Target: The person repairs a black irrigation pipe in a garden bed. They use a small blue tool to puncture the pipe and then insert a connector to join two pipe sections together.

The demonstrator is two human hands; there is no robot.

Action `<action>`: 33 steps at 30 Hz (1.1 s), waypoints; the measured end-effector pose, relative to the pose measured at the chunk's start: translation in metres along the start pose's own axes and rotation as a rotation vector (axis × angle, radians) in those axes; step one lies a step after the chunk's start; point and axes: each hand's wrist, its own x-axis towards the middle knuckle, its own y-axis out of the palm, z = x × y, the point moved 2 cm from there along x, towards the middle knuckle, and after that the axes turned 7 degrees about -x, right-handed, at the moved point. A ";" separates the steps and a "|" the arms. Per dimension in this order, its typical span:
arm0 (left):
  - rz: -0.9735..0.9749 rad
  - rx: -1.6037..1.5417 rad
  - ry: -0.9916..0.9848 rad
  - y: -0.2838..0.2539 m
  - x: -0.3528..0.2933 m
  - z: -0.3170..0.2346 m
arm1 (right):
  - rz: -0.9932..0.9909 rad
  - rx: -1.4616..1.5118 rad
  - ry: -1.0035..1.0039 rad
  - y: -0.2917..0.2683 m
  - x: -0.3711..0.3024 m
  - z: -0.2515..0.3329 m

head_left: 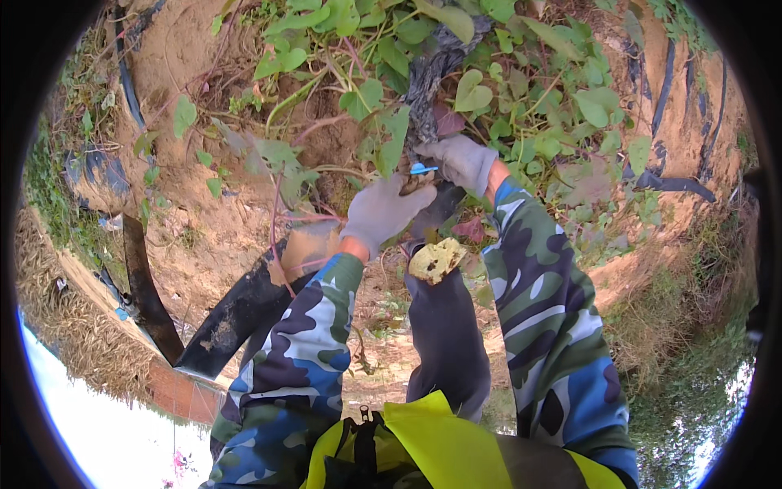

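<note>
Nearest us, beyond the yellow vest and between the camouflage sleeves, we see the gloved left hand, its thumb parted from its fingers, just beside a small blue piece. Slightly farther and to the right, the gloved right hand has curled fingers at the near end of the twisted black plastic film, though we cannot tell whether it grips; the film runs far among heart-shaped vine leaves.
</note>
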 end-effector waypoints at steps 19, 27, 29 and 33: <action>-0.152 0.166 0.115 0.019 0.013 -0.006 | -0.164 -0.481 -0.378 0.017 0.003 0.013; -0.181 0.053 -0.010 0.019 0.012 -0.010 | -0.226 -1.105 -0.449 0.011 0.007 0.011; -0.186 0.064 0.015 0.019 0.012 -0.009 | -0.024 -0.523 -0.422 0.006 0.008 0.003; -0.197 0.123 0.075 0.022 0.015 -0.002 | -0.004 -0.460 -0.195 0.006 0.010 0.004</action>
